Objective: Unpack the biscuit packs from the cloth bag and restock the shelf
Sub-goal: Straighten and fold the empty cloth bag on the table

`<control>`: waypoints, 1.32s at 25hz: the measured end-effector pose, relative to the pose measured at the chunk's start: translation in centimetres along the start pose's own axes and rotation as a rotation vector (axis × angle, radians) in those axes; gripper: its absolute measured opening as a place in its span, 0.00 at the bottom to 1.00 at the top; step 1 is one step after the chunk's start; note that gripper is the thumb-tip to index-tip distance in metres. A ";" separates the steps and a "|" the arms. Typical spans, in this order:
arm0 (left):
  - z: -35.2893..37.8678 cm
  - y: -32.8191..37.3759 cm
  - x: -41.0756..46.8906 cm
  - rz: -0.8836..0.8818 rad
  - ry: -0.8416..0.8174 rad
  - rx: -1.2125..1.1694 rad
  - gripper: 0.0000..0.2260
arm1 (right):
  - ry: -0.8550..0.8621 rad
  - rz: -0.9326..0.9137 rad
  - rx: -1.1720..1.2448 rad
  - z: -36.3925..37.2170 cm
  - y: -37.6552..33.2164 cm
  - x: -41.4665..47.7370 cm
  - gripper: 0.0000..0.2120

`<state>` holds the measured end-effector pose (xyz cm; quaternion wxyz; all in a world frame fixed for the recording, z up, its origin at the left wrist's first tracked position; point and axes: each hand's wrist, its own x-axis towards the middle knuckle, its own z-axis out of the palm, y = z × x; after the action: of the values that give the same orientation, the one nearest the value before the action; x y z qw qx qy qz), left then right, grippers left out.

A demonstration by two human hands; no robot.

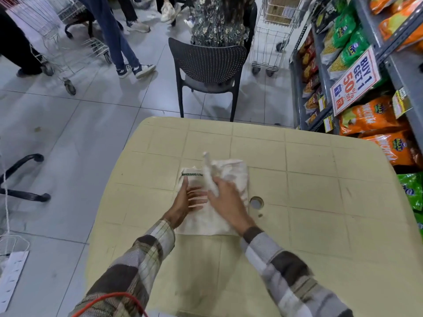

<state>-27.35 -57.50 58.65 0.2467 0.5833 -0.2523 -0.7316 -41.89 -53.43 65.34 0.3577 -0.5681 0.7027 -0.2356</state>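
While the cloth bag [212,202] lies flat on the cream table [320,179], both hands are working on it near the table's middle, just beside the round hole [256,202] in the tabletop. The left hand [187,200] rests on the bag's left part with fingers spread and extended, pressing the fabric down and gripping nothing. The right hand [226,197] sits over the bag's middle with its fingers curled near a white handle strap [209,172] that sticks up and away; motion blur there means I cannot tell whether the fingers are pinched on the strap or merely against it. No biscuit packs show on the table, and the bag looks flat and slack (whether any pack is inside cannot be seen), so my judgement is that the unpacking is either just starting or already finished, with the hands flattening or folding the cloth. If packs remain, the next move calls for finding the bag's mouth at its far end, holding 1 edge down with the left hand and reaching in with the right. The shelf [366,72] to be restocked stands to the right, well apart from the hands, stacked with orange and green snack bags and carrying a promotional sign [354,81]. Beyond the table stand a dark chair [206,65] and wire shopping trolleys [270,42].
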 end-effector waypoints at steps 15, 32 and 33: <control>-2.3 -4.5 -0.4 0.308 0.559 0.853 0.49 | 0.153 0.166 -0.124 3.4 9.2 -0.2 0.36; 9.0 6.5 10.2 0.655 0.360 1.040 0.28 | 0.262 0.191 -0.348 -8.7 14.0 12.7 0.25; 9.7 5.9 11.0 0.719 0.373 1.154 0.29 | 0.236 0.201 -0.435 -8.7 14.8 13.2 0.27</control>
<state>-38.63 -68.40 56.39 0.1636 0.6171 -0.7307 -0.2419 -59.20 -63.22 56.81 0.1644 -0.5276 0.8265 -0.1070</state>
